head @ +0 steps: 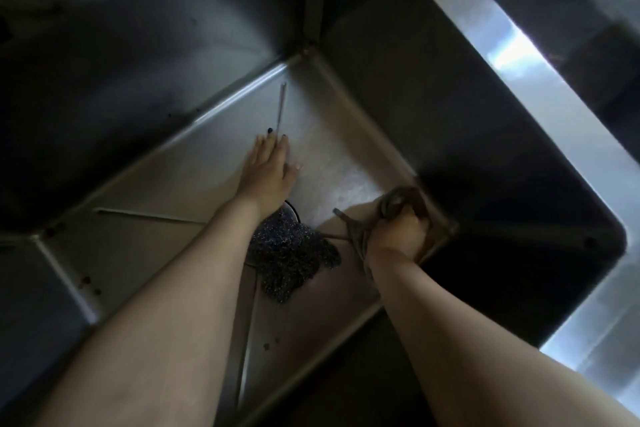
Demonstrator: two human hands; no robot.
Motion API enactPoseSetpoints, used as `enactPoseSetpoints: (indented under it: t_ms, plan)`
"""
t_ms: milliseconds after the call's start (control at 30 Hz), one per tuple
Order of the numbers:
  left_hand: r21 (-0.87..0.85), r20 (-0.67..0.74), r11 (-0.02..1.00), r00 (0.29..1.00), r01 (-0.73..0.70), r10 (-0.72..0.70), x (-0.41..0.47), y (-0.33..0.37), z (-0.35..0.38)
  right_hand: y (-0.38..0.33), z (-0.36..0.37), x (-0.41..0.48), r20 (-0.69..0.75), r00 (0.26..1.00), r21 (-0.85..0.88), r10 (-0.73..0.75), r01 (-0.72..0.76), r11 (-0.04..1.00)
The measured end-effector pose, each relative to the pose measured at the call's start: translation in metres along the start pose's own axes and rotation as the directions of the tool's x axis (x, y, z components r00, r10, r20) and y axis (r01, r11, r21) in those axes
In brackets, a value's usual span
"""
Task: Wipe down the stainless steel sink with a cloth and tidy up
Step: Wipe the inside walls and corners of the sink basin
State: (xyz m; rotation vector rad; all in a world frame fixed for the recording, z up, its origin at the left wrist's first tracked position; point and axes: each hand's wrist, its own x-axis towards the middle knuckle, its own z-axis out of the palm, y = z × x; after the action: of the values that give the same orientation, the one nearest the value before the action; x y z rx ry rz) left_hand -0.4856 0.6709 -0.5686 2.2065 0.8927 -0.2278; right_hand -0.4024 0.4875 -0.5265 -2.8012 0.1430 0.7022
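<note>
I look straight down into a deep stainless steel sink (346,142). My left hand (270,170) lies flat on the sink floor, fingers spread, holding nothing. My right hand (398,232) is closed around a bunched brown cloth (398,201), pressed against the floor where it meets the right wall. A dark, glittery scouring pad (291,260) lies on the floor between my forearms, over the drain, which is mostly hidden.
Dark sink walls (138,62) rise on all sides. The bright rim (519,55) runs along the right. Small brown specks (85,282) dot the lower left floor, and two more specks (272,343) sit near the front.
</note>
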Motion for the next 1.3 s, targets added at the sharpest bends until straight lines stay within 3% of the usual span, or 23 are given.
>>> enactPoseSetpoints:
  t_ms: [67, 167, 267, 333, 433, 600, 933, 1133, 1300]
  plan:
    - [-0.107, -0.021, 0.993, 0.998, 0.053, -0.056, -0.014, 0.003, -0.005, 0.001, -0.006, 0.002, 0.016, 0.996, 0.081, -0.082, 0.081, 0.993]
    - [-0.18, -0.075, 0.978, 0.99, 0.103, -0.118, -0.04, 0.008, -0.009, -0.006, -0.016, 0.001, -0.014, 0.996, 0.221, -0.092, 0.093, 0.971]
    - [-0.255, -0.161, 0.96, 0.975, 0.112, -0.156, -0.066, 0.018, -0.018, -0.019, -0.025, -0.006, 0.08, 0.984, 0.528, -0.156, 0.091, 0.844]
    - [-0.342, -0.184, 0.93, 0.961, 0.133, -0.205, -0.083, 0.025, -0.026, -0.028, -0.035, -0.012, 0.116, 0.967, 0.624, -0.225, 0.106, 0.775]
    - [-0.41, -0.224, 0.901, 0.941, 0.143, -0.252, -0.108, 0.035, -0.041, -0.034, -0.056, -0.024, 0.128, 0.922, 0.597, -0.364, 0.222, 0.771]
    - [-0.502, -0.322, 0.859, 0.9, 0.102, -0.295, -0.156, 0.049, -0.065, -0.038, -0.089, -0.051, 0.056, 0.808, 0.588, -0.586, 0.448, 0.673]
    - [-0.641, -0.461, 0.767, 0.785, 0.028, -0.414, -0.247, 0.086, -0.076, -0.049, -0.123, -0.107, 0.177, 0.611, 0.719, -0.772, 0.456, 0.525]
    - [-0.741, -0.506, 0.672, 0.653, 0.006, -0.564, -0.274, 0.121, -0.069, -0.062, -0.148, -0.11, 0.293, 0.424, 0.748, -0.857, 0.457, 0.482]
    - [-0.798, -0.541, 0.602, 0.471, -0.028, -0.697, -0.287, 0.154, -0.06, -0.072, -0.163, -0.096, 0.374, 0.231, 0.696, -0.898, 0.57, 0.437]
